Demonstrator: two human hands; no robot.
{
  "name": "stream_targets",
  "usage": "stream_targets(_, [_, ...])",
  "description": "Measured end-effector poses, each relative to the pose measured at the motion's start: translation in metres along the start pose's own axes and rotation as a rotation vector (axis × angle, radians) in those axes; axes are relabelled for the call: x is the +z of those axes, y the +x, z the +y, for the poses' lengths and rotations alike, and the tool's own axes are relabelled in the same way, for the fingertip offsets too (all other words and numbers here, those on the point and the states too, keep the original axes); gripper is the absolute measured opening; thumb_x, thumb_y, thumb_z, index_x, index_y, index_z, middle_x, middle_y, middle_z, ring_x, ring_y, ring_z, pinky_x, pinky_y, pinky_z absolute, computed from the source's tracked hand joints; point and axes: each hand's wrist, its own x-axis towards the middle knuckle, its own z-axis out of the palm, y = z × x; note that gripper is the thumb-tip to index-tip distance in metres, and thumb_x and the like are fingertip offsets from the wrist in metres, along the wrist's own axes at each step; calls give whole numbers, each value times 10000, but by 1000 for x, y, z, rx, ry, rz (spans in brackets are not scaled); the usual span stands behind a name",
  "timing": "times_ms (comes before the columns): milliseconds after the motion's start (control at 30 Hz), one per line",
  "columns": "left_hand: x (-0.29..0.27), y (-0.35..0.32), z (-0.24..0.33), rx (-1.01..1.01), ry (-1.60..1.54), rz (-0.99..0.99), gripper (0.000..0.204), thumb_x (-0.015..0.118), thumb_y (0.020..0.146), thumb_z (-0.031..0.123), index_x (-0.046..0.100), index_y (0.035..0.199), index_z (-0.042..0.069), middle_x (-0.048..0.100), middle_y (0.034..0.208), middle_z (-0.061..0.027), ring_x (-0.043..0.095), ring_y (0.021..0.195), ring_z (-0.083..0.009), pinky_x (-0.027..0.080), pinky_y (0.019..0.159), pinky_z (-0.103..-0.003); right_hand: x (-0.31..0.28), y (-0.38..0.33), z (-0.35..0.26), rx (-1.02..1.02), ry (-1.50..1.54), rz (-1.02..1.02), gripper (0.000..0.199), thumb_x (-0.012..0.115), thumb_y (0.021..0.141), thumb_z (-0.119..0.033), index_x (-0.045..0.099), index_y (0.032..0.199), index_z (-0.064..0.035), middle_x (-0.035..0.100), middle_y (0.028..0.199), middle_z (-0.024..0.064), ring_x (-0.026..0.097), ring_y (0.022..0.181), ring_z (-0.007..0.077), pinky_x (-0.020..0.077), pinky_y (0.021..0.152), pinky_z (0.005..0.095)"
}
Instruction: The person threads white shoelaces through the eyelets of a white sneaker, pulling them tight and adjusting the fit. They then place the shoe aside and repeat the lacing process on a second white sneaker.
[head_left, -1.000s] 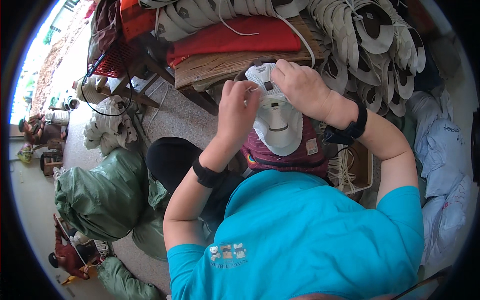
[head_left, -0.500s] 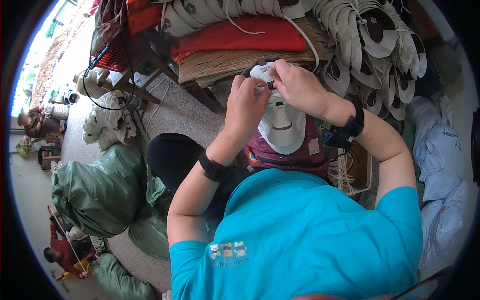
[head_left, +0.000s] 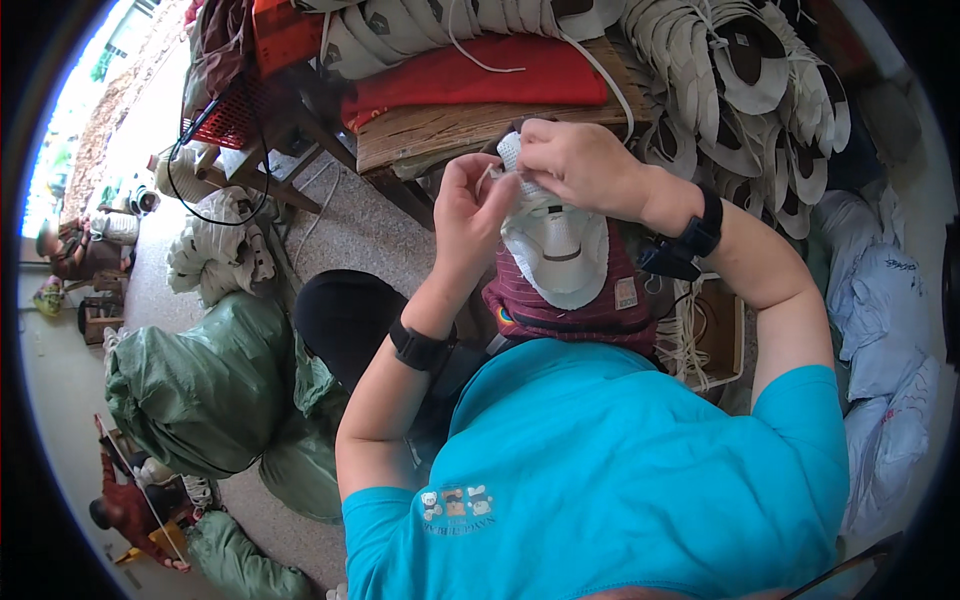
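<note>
A white shoe upper (head_left: 568, 278) lies over a maroon striped cloth (head_left: 550, 322) on my lap, its rounded toe toward me. My left hand (head_left: 466, 215) is at the upper's left side, thumb and forefinger pinched on a thin white shoelace (head_left: 486, 177). At the far end, my right hand (head_left: 590, 168) has its fingers closed on the upper, beside the raised white tongue (head_left: 509, 152). The right fingertips and part of the eyelet edge are hidden behind the hands.
A wooden bench (head_left: 430, 138) ahead carries a red cloth (head_left: 480, 82) and a row of uppers (head_left: 440, 35). More uppers (head_left: 740, 90) hang in bundles at the right. Green sacks (head_left: 200, 385) stand left, white sacks (head_left: 880, 320) right. White laces (head_left: 684, 350) hang over a box (head_left: 727, 335). Another person (head_left: 130, 510) sits far left.
My left hand has drawn back slightly to the left and toward me, the lace between its fingers. The right hand has shifted a little left, and the tongue now stands turned more sideways.
</note>
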Motion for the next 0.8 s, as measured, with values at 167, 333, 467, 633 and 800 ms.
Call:
stream_targets(167, [-19, -7, -7, -86, -158, -64, 143, 502, 1022, 71, 578, 1108, -15, 510, 797, 29, 445, 660, -39, 397, 609, -206, -56, 57, -39, -137, 409, 402, 83, 673, 878, 13, 696, 956, -6, 659, 917, 57, 659, 848, 146, 518, 743, 280])
stream_targets(333, [2, -4, 25, -70, -15, -18, 149, 511, 1006, -8, 617, 1109, -29, 638, 907, -27, 596, 813, -78, 495, 727, -217, -57, 54, -38, -88, 613, 319, 70, 658, 911, 11, 703, 962, -5, 685, 921, 46, 662, 853, 114, 526, 761, 254])
stream_targets(467, [-8, -10, 16, -77, 84, -95, 131, 620, 939, -15, 639, 1069, -23, 671, 1045, -52, 630, 934, -114, 520, 814, -245, -45, 16, -48, -33, 770, 177, 84, 687, 884, -5, 708, 963, -28, 693, 889, 55, 672, 816, 144, 537, 740, 286])
stream_targets(633, [-3, -3, 11, 289, 615, -24, 151, 715, 826, -1, 685, 966, 49, 643, 972, -56, 601, 934, -201, 493, 805, -318, -20, -34, -53, -327, 399, 57, 113, 698, 833, -49, 711, 944, -59, 688, 857, 65, 676, 778, 234, 550, 687, 342])
stream_targets(800, [6, 3, 13, 405, 944, 1, 105, 722, 811, 109, 686, 904, 143, 617, 905, -15, 546, 934, -253, 376, 843, -392, 1, -55, -56, -410, 256, 37, 137, 691, 796, -118, 701, 925, -74, 684, 851, 49, 666, 759, 234, 539, 654, 351])
